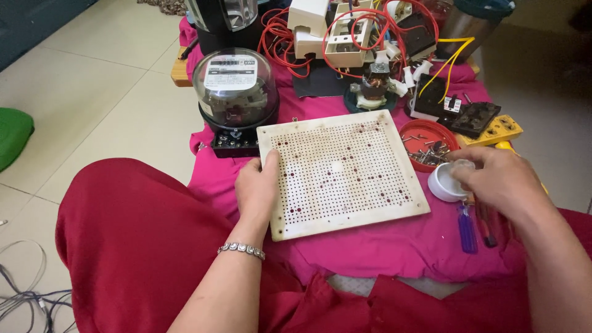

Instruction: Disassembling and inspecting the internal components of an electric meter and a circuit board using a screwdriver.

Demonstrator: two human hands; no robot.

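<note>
Nearest, at 6 o'clock: red lap cloth (pixel 142 246). Left hand (pixel 256 188) clamped on the left edge of the perforated board (pixel 342 172), thumb on top; keep pressing flat against the pink cloth (pixel 376 246). At 3 o'clock, right hand (pixel 499 179) pinching the small white cup (pixel 445 183); hold level, clear of the red screw dish (pixel 412 131).

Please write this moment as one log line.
left hand: holds perforated board edge | right hand: on small white cup | red screw dish nearby
</note>
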